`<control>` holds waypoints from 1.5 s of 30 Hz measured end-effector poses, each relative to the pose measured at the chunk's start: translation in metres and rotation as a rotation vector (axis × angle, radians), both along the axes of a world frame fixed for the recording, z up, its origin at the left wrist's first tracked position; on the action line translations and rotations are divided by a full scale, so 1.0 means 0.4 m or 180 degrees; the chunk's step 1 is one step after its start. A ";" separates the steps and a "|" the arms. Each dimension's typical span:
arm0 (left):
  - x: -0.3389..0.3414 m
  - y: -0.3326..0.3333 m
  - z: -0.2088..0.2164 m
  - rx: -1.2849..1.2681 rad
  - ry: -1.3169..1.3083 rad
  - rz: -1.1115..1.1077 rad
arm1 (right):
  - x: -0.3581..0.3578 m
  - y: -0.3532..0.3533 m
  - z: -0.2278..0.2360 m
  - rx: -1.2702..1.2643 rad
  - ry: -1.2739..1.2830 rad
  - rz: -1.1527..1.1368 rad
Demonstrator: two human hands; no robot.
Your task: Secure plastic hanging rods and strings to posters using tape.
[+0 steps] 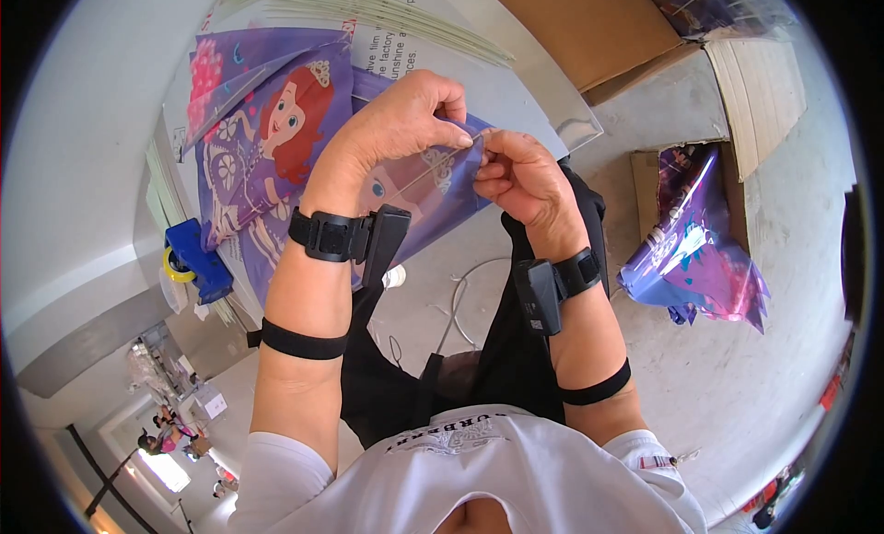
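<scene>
A purple kite sail (419, 189) of thin printed film, showing a cartoon face and a tiara, lies slanting over the table edge toward my lap. At its upper right corner, my left hand (410, 120) pinches the film between thumb and forefinger. Close beside it, my right hand (525, 175) has its fingertips closed on the same corner. A thin rod runs along the film toward that corner; whatever small part sits between the fingertips is hidden. More printed kite sails (276, 129) are spread in a pile to the left of my hands.
Thin pale rods (396, 18) lie across the far table. A blue tape dispenser (198, 262) stands at the table's left edge. On the right, a cardboard box (649, 179) has purple film spilling out; a larger carton (589, 37) stands behind. Several people (170, 433) show in the left background.
</scene>
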State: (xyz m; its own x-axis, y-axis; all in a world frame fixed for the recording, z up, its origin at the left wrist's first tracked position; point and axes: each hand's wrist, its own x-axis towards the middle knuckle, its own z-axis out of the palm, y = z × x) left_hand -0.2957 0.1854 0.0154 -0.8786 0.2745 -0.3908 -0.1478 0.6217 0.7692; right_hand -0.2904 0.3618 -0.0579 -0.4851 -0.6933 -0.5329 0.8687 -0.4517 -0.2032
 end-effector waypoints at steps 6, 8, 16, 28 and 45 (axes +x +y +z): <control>0.004 0.010 -0.001 0.0101 0.0051 0.0079 | 0.002 0.003 0.020 0.0342 0.0358 -0.0179; 0.004 0.010 -0.004 0.0063 0.0052 0.0073 | 0.010 0.003 0.021 0.0549 0.0491 -0.0151; 0.003 0.012 -0.010 0.0119 0.0166 0.0039 | 0.029 -0.006 0.020 0.1496 0.1983 -0.0270; 0.001 0.013 -0.015 -0.0049 0.0105 0.0084 | 0.029 0.003 0.018 0.1564 0.1816 -0.0244; 0.000 0.012 -0.011 0.0073 -0.0236 0.0043 | 0.001 0.027 0.024 0.2045 0.3252 -0.0098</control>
State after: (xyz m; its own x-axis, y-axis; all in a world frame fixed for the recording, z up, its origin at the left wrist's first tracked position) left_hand -0.2957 0.1904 0.0112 -0.8511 0.2726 -0.4487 -0.2132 0.6016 0.7698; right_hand -0.2901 0.3726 -0.0484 -0.8955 -0.4234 -0.1369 0.1666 -0.0337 -0.9854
